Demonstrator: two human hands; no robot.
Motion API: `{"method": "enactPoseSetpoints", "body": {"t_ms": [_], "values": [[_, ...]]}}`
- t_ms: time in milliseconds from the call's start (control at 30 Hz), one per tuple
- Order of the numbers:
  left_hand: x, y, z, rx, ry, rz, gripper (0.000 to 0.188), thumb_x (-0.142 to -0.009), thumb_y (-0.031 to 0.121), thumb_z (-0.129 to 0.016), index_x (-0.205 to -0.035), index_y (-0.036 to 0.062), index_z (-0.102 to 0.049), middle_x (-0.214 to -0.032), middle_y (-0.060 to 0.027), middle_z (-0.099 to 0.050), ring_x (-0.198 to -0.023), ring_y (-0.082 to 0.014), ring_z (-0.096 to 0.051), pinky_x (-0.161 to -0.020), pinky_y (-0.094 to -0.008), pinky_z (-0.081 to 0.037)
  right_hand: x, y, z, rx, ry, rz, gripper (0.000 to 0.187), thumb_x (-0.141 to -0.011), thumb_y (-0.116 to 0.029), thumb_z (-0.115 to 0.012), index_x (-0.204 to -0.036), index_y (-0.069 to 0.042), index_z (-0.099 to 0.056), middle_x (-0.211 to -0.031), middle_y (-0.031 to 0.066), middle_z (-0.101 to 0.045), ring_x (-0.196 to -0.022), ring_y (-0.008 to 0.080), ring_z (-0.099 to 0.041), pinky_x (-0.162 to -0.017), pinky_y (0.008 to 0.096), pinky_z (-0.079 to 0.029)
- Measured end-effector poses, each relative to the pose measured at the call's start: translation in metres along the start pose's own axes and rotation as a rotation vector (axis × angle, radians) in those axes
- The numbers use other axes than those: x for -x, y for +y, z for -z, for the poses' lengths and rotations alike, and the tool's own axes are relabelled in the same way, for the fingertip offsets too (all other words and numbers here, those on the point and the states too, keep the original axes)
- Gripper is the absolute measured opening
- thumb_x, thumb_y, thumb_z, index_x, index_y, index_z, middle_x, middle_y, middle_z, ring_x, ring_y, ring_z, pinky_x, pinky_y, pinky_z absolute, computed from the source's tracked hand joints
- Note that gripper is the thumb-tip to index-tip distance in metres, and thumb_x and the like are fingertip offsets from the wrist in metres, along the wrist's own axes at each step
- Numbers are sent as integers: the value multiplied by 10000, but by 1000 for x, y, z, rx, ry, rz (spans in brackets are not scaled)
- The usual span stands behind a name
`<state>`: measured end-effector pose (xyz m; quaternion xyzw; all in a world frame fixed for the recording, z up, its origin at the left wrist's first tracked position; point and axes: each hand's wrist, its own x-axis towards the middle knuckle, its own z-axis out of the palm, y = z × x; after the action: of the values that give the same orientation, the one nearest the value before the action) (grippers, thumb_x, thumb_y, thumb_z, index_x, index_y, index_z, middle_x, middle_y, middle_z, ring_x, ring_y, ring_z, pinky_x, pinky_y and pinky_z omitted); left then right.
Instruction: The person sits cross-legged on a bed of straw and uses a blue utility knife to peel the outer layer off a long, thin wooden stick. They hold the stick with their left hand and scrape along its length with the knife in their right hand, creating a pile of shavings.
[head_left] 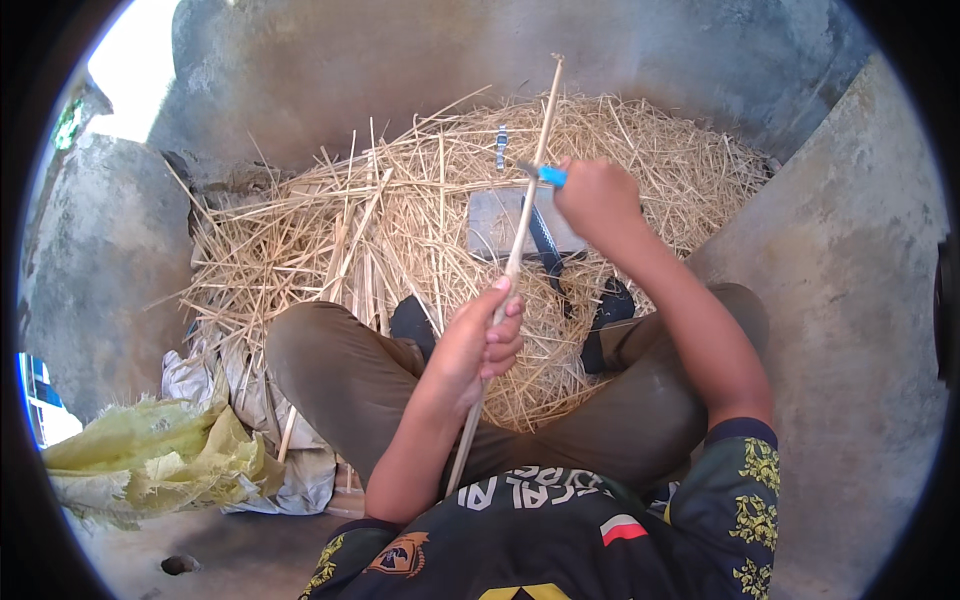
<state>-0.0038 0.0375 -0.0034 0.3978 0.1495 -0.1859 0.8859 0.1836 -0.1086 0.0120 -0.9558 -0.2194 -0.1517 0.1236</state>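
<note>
My left hand [485,340] is wrapped around a long pale wooden stick [523,232], gripping it below its middle. The stick slants from my lap up and away to the right, its frayed far tip above the straw. In my right hand [600,200] is a small knife with a blue handle [551,177], my fingers closed on it. Its short dark blade lies against or just over the stick's upper part; contact is hard to make out. Beneath the stick a grey block [490,215] rests on the straw, with a dark patterned strip [543,240] across it.
Straw and thin shavings [670,170] cover the floor ahead, with longer split strips [290,240] heaped at left. A silvery linked band [501,147] lies beyond the block. A yellowish woven sack [160,460] sits at lower left. Concrete walls [840,300] stand close around my crossed legs.
</note>
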Motion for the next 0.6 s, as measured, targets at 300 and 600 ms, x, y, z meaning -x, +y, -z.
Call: {"method": "enactPoseSetpoints", "body": {"t_ms": [300,600], "values": [[-3,-8,-19,-93,24,-25,322,-1066,371,-448,-864,120,-458,-585,101,-302,-429,1,-227,-343,-180,-189,-34,43,8,7,-5,-117,370,-1011,-248,-458,-817,-64,-713,-703,172,-676,-660,368,-695,-608,475,-563],[-5,-11,-18,-192,71,-52,323,-1051,392,-475,-859,132,-468,-597,102,-300,-446,-16,-218,-362,-201,-170,-40,52,2,120,76,-144,329,-978,-227,-505,-769,-80,-712,-687,135,-690,-636,299,-713,-537,416,-547]]}}
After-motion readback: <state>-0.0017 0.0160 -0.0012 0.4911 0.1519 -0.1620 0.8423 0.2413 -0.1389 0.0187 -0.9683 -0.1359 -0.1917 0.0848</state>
